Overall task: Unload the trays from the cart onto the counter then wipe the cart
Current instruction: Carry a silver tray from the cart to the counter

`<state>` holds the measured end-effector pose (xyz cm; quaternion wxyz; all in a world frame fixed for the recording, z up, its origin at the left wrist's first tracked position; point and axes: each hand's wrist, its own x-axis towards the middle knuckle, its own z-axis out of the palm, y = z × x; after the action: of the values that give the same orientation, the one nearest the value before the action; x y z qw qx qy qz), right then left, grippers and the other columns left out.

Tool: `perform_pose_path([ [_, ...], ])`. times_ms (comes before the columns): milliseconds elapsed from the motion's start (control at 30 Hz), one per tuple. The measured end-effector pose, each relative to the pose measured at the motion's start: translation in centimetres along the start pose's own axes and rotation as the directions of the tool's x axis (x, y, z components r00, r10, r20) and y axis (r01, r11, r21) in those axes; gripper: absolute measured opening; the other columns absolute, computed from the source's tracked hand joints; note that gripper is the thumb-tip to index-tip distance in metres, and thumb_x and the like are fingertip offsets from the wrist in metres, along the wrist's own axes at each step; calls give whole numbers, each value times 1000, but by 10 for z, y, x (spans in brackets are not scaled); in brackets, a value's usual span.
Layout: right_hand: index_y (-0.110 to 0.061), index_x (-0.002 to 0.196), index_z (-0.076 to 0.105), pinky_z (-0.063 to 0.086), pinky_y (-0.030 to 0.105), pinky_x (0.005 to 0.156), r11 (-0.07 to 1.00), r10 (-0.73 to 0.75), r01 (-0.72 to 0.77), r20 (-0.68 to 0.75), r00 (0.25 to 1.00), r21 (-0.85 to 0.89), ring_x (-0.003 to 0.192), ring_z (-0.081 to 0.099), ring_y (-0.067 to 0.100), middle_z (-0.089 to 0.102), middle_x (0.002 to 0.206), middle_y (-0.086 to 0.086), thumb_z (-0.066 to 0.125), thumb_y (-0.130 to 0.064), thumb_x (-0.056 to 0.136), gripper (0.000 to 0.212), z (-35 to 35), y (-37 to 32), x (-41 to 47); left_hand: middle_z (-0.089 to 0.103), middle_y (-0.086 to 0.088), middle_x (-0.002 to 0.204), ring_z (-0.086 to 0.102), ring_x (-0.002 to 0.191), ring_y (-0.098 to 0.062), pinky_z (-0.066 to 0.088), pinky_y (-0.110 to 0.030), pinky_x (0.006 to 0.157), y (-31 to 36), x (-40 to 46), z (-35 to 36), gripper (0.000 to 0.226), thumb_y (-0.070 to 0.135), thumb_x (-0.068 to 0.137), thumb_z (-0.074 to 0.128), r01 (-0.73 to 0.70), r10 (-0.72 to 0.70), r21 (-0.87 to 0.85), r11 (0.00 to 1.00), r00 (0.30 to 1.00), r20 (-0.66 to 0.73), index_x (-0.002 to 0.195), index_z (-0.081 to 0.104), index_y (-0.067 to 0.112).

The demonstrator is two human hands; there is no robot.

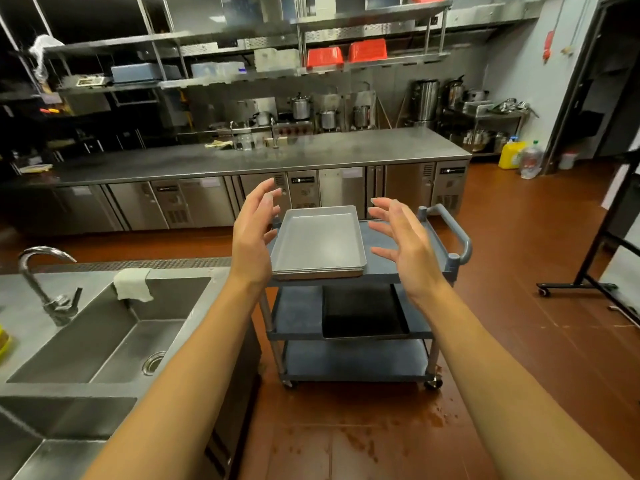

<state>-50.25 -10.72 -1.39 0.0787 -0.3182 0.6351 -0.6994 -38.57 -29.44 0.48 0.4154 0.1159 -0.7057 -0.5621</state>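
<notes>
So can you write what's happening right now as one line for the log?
step: reaching for trays | left hand: open, empty | right hand: open, empty | silver trays: stacked on cart top shelf | dark tray: middle shelf

A red-brown tiled floor (519, 306) is showing wet splashes, and steel shelves (242, 46) are hanging over the far side. A steel sink (104, 341) with a curved tap (38, 271) is sitting at the left, a dark doorway (609, 81) opening at the right.

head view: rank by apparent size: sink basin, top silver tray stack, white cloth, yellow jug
1. sink basin; nearer the camera, so inflated
2. silver tray stack
3. white cloth
4. yellow jug; far off, so true size unsure
</notes>
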Motion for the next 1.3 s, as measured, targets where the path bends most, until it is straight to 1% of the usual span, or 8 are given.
perform_pose_path([
  [233, -31, 140, 52, 51, 45, 105, 999, 37, -37, 24, 999, -12, 129, 55, 12, 55, 143, -5, 31, -62, 95, 59, -17, 44, 119, 58, 14, 144, 54, 133, -10, 45, -45, 113, -53, 101, 43, 52, 55, 101, 37, 1, 0, 32, 999, 1000, -14, 148, 50, 36],
  [533, -33, 140, 51, 50, 48, 107, 994, 103, -101, 42, 994, -33, 132, 54, 14, 53, 147, -6, 31, -66, 93, 60, -4, 89, 201, 58, 12, 144, 55, 132, -12, 45, -49, 113, -106, 173, 47, 52, 59, 101, 37, 71, -66, 69, 995, 995, -73, 146, 51, 37],
  [867, -43, 122, 54, 50, 51, 107, 981, 179, -176, 30, 983, -78, 126, 57, 14, 59, 136, -9, 31, -65, 94, 43, 26, 139, 276, 59, 16, 141, 57, 130, -9, 49, -44, 109, -176, 248, 43, 43, 49, 108, 39, 130, -126, 69, 989, 990, -57, 146, 52, 34],
  [967, -34, 135, 53, 50, 50, 107, 974, 199, -199, -10, 980, -105, 129, 56, 16, 57, 142, -6, 31, -65, 92, 57, 37, 160, 312, 57, 15, 143, 54, 132, -11, 48, -37, 107, -205, 285, 45, 42, 47, 109, 38, 148, -146, 66, 987, 989, -36, 147, 50, 34],
  [1033, -29, 141, 52, 51, 48, 106, 968, 217, -219, -34, 976, -120, 130, 55, 18, 55, 146, -4, 31, -64, 92, 63, 47, 179, 343, 55, 11, 146, 53, 134, -14, 46, -34, 103, -232, 317, 46, 41, 46, 109, 38, 188, -187, 67, 980, 982, -15, 146, 50, 33],
  [1100, -29, 140, 52, 51, 47, 104, 959, 249, -256, -62, 966, -126, 129, 55, 19, 54, 145, -2, 31, -63, 92, 62, 59, 202, 378, 54, 10, 145, 52, 132, -16, 47, -39, 105, -263, 353, 45, 41, 48, 109, 38, 261, -263, 74, 962, 965, 10, 145, 50, 33],
  [1233, -28, 138, 52, 50, 53, 107, 919, 354, -364, -90, 931, -152, 130, 54, 22, 54, 145, 0, 31, -49, 109, 42, 82, 249, 443, 58, 7, 136, 54, 129, -20, 48, -47, 105, -317, 418, 37, 43, 49, 108, 38, 421, -424, 63, 905, 904, 44, 144, 52, 29],
  [1300, -26, 141, 51, 49, 55, 108, 896, 403, -415, -99, 910, -160, 132, 53, 23, 53, 147, 2, 30, -45, 111, 42, 92, 271, 471, 59, 4, 136, 55, 128, -22, 48, -49, 106, -342, 447, 31, 44, 51, 107, 40, 488, -491, 67, 871, 869, 60, 142, 53, 27],
])
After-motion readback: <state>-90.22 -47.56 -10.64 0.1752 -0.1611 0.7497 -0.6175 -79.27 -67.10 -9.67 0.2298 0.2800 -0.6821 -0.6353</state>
